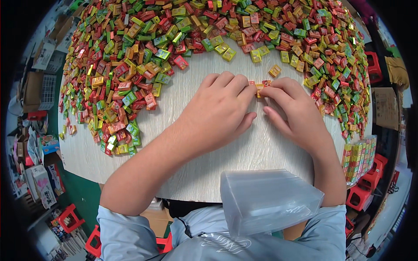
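A short row of small red and yellow wrapped packets lies on the pale table between my two hands. My left hand is closed, its fingers curled down against the left end of the row; its fingertips are partly hidden behind the knuckles. From the right, my right hand pinches at the row with thumb and index finger bent. How many packets the fingers cover cannot be seen. Just beyond, a single orange-yellow packet lies loose.
A big heap of red, green, yellow and orange packets curves round the far side of the table. Clear plastic boxes stand stacked at the near edge. Clear boxes filled with packets sit at right. Red stools surround the table.
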Demonstrator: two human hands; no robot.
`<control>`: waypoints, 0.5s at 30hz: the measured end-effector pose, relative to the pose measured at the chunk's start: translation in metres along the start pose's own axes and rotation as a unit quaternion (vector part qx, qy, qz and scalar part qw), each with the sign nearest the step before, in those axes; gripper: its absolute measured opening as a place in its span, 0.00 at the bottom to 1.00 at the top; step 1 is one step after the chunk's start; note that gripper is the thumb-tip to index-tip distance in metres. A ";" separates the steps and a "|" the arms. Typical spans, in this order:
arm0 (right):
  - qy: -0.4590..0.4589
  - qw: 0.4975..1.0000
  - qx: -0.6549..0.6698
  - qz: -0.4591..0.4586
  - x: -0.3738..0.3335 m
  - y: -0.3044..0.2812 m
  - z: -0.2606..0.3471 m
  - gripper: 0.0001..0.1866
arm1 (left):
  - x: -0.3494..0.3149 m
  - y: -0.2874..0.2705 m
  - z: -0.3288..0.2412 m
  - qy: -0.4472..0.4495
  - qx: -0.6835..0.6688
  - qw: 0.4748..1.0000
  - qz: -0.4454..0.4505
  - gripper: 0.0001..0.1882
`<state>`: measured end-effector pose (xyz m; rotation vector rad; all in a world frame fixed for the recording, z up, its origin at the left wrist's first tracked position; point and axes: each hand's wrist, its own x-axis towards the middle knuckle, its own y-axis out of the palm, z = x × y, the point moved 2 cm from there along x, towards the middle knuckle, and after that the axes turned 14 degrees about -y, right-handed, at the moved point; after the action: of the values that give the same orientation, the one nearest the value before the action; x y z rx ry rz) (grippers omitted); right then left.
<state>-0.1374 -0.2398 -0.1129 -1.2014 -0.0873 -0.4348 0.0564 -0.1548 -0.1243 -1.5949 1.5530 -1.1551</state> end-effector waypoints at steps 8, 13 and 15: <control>0.009 0.998 -0.009 -0.055 0.005 -0.003 -0.011 0.12 | 0.008 0.000 0.008 -0.019 -0.029 0.998 -0.054 0.26; 0.092 0.988 -0.055 -0.111 0.004 -0.012 -0.031 0.12 | 0.017 0.010 0.007 -0.046 0.003 0.996 -0.077 0.28; 0.109 0.988 -0.088 -0.063 0.001 -0.012 -0.037 0.13 | 0.021 0.011 0.008 -0.046 0.019 0.996 -0.071 0.29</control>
<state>-0.1469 -0.2772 -0.1154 -1.3176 0.0650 -0.6942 0.0568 -0.1778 -0.1343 -1.7317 1.3695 -1.1620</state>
